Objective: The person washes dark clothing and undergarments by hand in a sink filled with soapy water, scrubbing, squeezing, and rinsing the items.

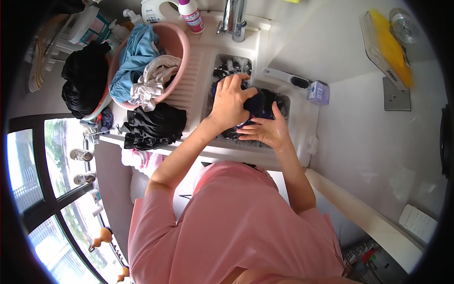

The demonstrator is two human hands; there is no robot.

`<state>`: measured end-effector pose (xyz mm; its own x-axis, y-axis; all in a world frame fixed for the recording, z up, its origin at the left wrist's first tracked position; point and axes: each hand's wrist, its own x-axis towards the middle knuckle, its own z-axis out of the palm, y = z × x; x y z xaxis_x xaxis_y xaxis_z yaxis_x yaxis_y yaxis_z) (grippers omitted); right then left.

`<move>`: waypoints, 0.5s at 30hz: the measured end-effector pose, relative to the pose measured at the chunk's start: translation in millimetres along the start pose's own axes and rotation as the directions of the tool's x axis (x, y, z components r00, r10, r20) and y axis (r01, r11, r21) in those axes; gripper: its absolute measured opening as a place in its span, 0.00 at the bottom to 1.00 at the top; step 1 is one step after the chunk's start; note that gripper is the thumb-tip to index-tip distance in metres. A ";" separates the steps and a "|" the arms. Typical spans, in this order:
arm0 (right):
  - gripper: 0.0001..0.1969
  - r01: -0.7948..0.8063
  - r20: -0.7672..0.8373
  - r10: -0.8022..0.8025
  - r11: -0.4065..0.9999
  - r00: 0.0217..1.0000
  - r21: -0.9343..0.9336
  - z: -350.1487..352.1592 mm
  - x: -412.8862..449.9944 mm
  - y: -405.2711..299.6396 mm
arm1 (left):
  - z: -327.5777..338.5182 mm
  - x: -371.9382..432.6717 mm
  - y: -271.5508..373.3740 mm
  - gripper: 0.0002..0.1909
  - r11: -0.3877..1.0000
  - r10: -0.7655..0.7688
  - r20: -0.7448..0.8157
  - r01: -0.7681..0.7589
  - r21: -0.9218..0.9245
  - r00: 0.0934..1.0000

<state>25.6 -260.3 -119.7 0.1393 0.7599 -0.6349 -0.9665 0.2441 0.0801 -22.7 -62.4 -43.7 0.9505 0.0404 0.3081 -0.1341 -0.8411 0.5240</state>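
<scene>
Soapy dark clothing [260, 103] lies in the white laundry sink [301, 124], with suds around it. My left hand [228, 99] is over the cloth, palm down, its fingers bent and spread. Dark cloth shows on both sides of that hand, but whether the fingers grip it is hidden. Wet and palm up, my right hand [266, 131] has its fingers apart above the sink's near side. Nothing lies in its palm.
A pink basin [184, 67] of blue and whitish clothes stands left on the ribbed washboard [193, 71]. Black clothing [156, 126] lies at the near edge. A chrome faucet [234, 21], a bottle [191, 17], a white brush [283, 76] and a purple box [318, 93] line the rim.
</scene>
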 end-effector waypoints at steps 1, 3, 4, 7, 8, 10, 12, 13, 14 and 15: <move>0.57 -0.109 0.091 0.101 0.990 0.991 0.087 3.8 3.9 2.7 | 0.4 -3.4 3.5 0.24 0.998 0.036 0.027 -0.038 0.052 0.999; 0.55 0.009 0.311 -0.007 1.000 0.951 -0.004 17.8 10.1 12.6 | 1.8 -17.1 10.5 0.27 0.996 0.016 0.127 -0.004 -0.094 0.992; 0.50 0.044 0.315 -0.048 0.999 0.948 0.019 13.3 17.2 11.8 | 1.6 -25.2 17.2 0.27 0.986 0.042 0.130 -0.020 -0.167 0.991; 0.36 0.071 0.262 -0.057 0.997 0.963 -0.043 -7.0 45.9 11.6 | 12.2 -47.9 17.5 0.32 0.975 0.088 0.328 -0.015 -0.221 0.941; 0.32 0.046 0.302 -0.055 0.998 0.952 0.037 -13.2 46.9 10.6 | 8.2 -52.2 7.0 0.40 0.978 0.169 0.349 -0.113 -0.177 0.922; 0.31 0.023 0.255 -0.085 0.971 0.963 0.238 10.0 41.5 23.7 | -9.2 -51.6 -7.9 0.46 0.835 0.051 0.344 0.149 -0.530 0.937; 0.37 -0.221 0.476 -0.015 0.872 0.879 0.436 13.1 36.9 21.1 | -9.7 -57.4 -21.4 0.50 0.404 -0.309 0.321 0.429 -0.808 0.895; 0.44 -0.273 0.522 -0.009 0.844 0.853 0.461 27.8 31.5 27.1 | -5.2 -60.4 -22.3 0.49 0.076 -0.520 0.355 0.455 -0.887 0.777; 0.46 -0.333 0.550 0.002 0.796 0.835 0.504 43.3 25.2 31.5 | 11.3 -67.2 -40.3 0.49 -0.235 -0.467 0.491 0.432 -0.871 0.735; 0.47 -0.394 0.578 0.012 0.744 0.816 0.539 58.1 20.5 35.7 | 27.5 -73.5 -59.3 0.49 -0.522 -0.371 0.604 0.380 -0.764 0.705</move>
<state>6.5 -201.0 -85.2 0.2264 0.9713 -0.0726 -0.6577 0.2074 0.7242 -76.9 -30.4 -119.3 0.8893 0.0151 -0.4572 0.2166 0.8664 0.4499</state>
